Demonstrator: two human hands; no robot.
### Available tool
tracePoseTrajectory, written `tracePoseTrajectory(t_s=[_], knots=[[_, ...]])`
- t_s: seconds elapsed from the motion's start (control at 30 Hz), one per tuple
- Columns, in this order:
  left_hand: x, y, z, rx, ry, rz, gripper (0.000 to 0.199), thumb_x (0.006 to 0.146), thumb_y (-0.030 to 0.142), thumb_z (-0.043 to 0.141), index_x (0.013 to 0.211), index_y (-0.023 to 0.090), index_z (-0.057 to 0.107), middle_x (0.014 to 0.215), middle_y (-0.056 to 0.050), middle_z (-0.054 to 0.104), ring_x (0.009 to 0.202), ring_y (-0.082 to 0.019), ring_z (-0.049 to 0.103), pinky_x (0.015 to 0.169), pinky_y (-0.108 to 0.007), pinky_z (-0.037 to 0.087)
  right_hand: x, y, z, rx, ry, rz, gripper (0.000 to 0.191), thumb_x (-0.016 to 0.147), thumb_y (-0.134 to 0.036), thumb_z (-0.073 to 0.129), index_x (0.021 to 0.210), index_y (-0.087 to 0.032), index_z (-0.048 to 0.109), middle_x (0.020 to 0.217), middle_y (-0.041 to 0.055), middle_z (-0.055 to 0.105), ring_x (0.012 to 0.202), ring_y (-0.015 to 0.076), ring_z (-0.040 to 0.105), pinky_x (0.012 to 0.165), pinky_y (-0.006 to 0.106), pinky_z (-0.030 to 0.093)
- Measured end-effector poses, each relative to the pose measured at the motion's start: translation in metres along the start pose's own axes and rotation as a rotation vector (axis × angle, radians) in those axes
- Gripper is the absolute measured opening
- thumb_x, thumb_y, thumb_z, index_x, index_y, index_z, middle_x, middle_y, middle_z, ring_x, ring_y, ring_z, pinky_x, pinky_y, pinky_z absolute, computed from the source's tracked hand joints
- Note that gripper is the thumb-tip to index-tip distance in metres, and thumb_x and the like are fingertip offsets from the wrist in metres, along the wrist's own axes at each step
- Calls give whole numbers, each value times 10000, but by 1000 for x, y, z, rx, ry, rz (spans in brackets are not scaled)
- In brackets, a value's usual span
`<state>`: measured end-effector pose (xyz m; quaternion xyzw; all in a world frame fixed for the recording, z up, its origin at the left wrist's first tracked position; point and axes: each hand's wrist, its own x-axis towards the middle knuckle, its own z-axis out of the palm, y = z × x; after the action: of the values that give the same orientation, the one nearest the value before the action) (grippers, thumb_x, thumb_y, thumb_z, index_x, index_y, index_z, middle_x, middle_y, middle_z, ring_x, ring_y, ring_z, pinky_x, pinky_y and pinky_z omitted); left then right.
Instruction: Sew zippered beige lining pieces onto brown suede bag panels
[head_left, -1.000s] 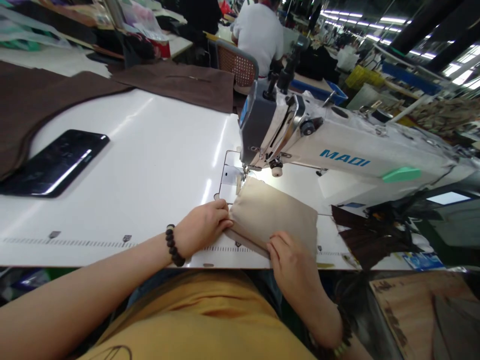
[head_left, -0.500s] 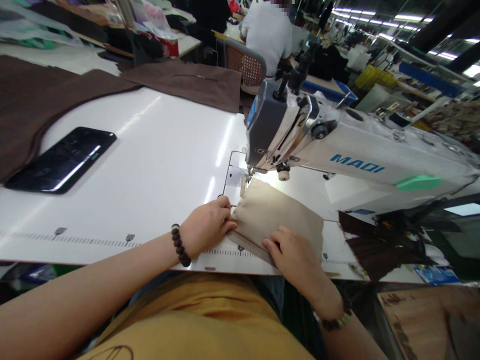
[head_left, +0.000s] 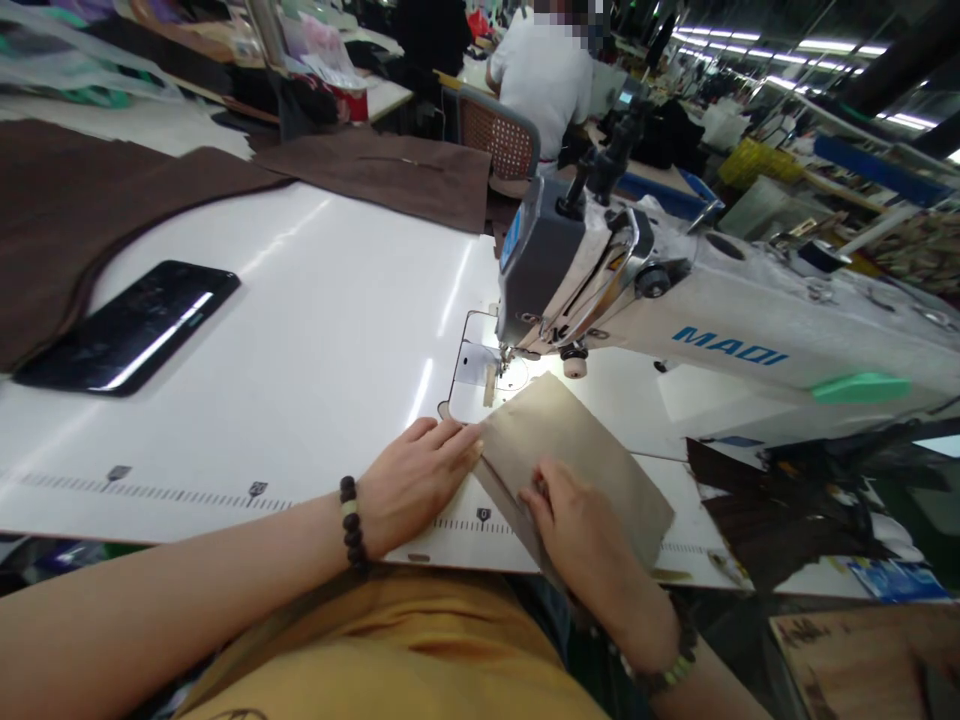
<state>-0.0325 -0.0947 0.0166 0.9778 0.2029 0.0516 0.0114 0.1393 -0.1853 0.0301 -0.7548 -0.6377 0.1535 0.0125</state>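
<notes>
Visibly, blue lettering on the sewing machine (head_left: 720,290) reads MAQI. Scale (head_left: 274,500), along the table edge on the machine's near side: "20" and "0" legible; the marker farthest left is too small to read.

Beige fabric (head_left: 592,430) lies on the table (head_left: 322,340), on the machine's near side, its far corner near the presser foot (head_left: 505,362) but apart from it. Left hand (head_left: 416,485): at the fabric's left corner, fingers side by side and touching it; thumb hidden, pinch cannot be confirmed. Right hand (head_left: 589,520): over the fabric's near part, fingers curled, thumb and index close; whether cloth is clamped between them cannot be told.

Left of the machine: black phone (head_left: 127,325) and brown cloth (head_left: 60,210). Beyond the machine: seated person in a white shirt (head_left: 544,85).
</notes>
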Motion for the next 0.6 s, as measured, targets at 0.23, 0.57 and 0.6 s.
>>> tracePoseTrajectory(t_s=[0.23,0.57,0.6], knots=[[21,-19,4,8,-17,0,321,890,148,373,1188,91,480,1191,-99,508,1064,-238,436,857,-360,349,27,13,-5,-39,-10,-325,428,877,-145,327,1249,-313,454,805,26,533,652,108,521,571,204,386],[32,-27,11,68,9,-23,342,874,124,370,1194,75,479,1245,-120,484,1148,-240,413,943,-362,313,43,26,-5,1,42,-492,423,888,-138,304,1229,-312,484,1036,60,497,733,108,532,680,246,463],[35,-30,12,64,5,-21,344,871,121,374,1197,76,477,1246,-118,484,1153,-241,410,941,-361,312,45,25,-4,-69,55,-495,417,886,-148,313,1233,-311,479,1057,66,496,714,111,533,654,246,462]])
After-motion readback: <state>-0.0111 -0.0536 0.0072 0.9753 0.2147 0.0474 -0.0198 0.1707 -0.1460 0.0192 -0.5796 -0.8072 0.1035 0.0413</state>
